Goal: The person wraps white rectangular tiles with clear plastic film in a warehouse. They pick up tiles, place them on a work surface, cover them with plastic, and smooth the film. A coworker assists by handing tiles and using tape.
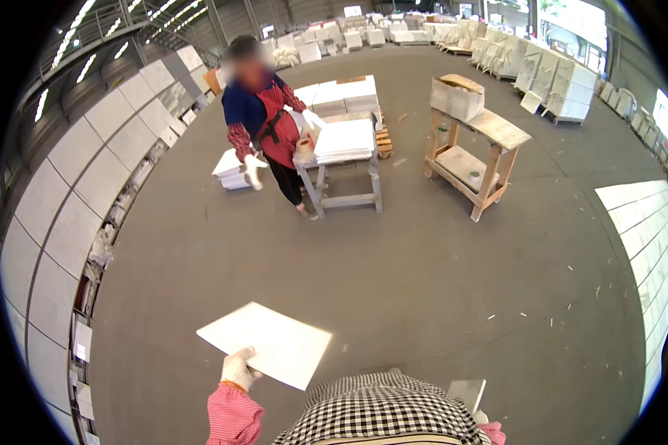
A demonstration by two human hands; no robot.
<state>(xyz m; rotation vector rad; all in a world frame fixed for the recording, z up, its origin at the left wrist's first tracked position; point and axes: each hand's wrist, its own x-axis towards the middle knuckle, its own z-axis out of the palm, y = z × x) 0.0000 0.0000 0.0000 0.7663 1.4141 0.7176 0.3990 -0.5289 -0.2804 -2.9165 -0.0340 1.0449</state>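
Note:
A thin white square tile (271, 341) is gripped at its near edge by my left hand (240, 368), which wears a white glove under a pink sleeve. The tile is held out in front of me, tilted, above the floor. Low at the right, beside my checked apron (386, 408), a second pale tile (469, 391) stands up from my right hand (481, 418). Only a bit of that glove and its pink sleeve show; the fingers are mostly hidden, but they seem closed on the tile's edge.
A co-worker in a red apron and white gloves stands ahead by a grey stand (341, 200) with stacked white tiles (345, 141). To its right is a wooden bench (501, 130) bearing a box (458, 98). Large slabs (74, 222) line the left; wrapped pallets (564, 81) stand far right.

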